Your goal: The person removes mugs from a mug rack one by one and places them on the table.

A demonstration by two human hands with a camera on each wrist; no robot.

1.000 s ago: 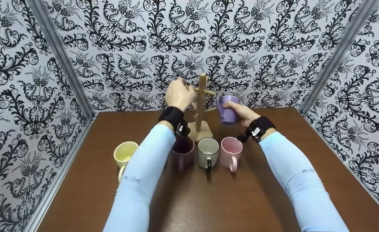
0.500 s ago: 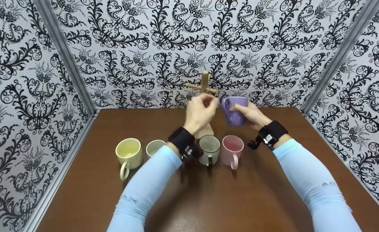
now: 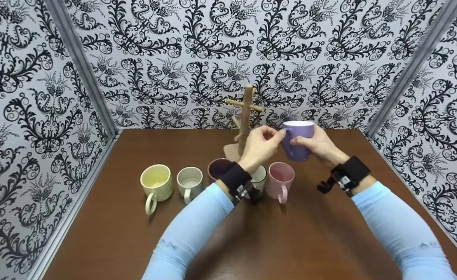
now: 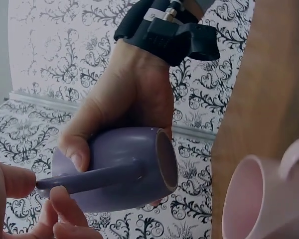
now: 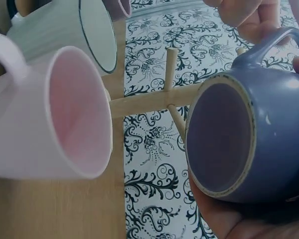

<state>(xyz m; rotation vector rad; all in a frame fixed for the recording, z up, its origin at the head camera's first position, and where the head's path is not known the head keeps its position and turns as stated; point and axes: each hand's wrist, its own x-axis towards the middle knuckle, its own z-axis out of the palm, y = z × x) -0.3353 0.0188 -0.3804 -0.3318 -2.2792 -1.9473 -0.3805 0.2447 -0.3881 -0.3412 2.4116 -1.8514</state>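
Observation:
A purple mug (image 3: 298, 149) is held up over the table by my right hand (image 3: 321, 146), whose fingers wrap round its body with the thumb along its side. The thumb and index finger of my left hand (image 3: 263, 144) pinch the mug's handle (image 4: 97, 180) near its upper end. In the right wrist view, the mug's underside (image 5: 220, 139) faces the camera. Just left of the mug stands a wooden mug tree (image 3: 246, 116), with bare pegs; the left hand partly covers its base (image 3: 231, 152).
Mugs stand in a row on the brown table (image 3: 135, 241): a yellow one (image 3: 156, 182), a pale grey one (image 3: 190, 182), a dark purple one (image 3: 217, 169), a white one with a dark rim (image 5: 65, 35) and a pink one (image 3: 279, 181). Patterned walls (image 3: 174, 50) enclose the table.
My left hand has moved from the mug tree's upper peg rightward and down to the purple mug's handle. The right hand has drawn the mug rightward and a little nearer, away from the tree.

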